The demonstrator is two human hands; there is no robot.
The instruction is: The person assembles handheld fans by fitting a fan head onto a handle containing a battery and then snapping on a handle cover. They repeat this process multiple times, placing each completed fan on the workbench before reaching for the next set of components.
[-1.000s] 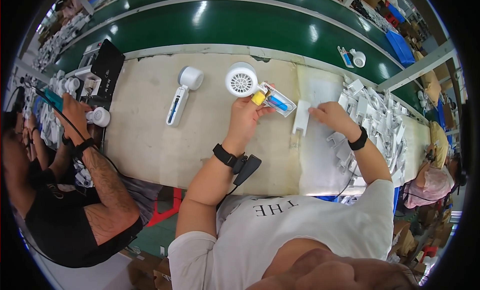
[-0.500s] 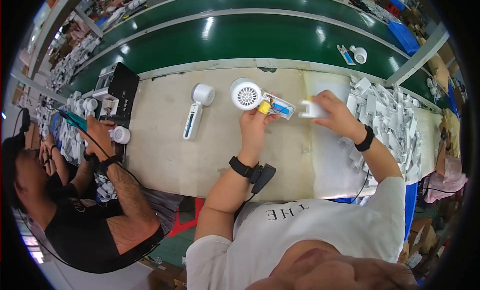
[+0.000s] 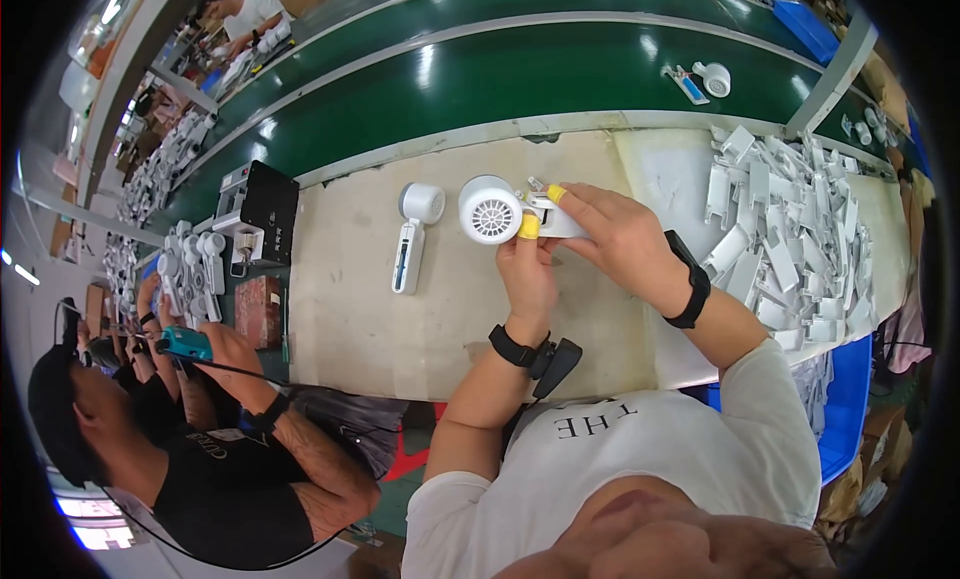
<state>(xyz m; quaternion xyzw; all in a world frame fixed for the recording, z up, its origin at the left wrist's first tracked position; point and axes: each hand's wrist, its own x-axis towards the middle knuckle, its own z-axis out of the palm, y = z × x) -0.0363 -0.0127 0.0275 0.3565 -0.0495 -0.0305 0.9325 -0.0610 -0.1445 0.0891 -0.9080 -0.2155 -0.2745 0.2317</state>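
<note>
A white handheld fan (image 3: 490, 217) with a round slotted grille is held over the table in front of me. My left hand (image 3: 530, 284) is closed around its handle near the head, the yellow-covered thumb against the neck. Against the same handle my right hand (image 3: 625, 241) presses a white plastic handle cover (image 3: 566, 225), fingers on top and thumb below. That hand hides most of the cover and the handle's inside. To the left lies a second white fan (image 3: 408, 254) with a dark slot in its handle.
White plastic covers (image 3: 785, 239) are heaped at right, above a blue bin (image 3: 848, 404). A green conveyor (image 3: 520, 74) runs beyond the table, carrying an opened fan (image 3: 713, 79). At left stand a black machine (image 3: 268, 214) and a co-worker (image 3: 230, 479) holding a teal tool (image 3: 187, 344).
My right hand has brought the white cover leftward onto the opened handle, where the blue battery showed before. The view has shifted slightly. The co-worker's teal tool has lowered.
</note>
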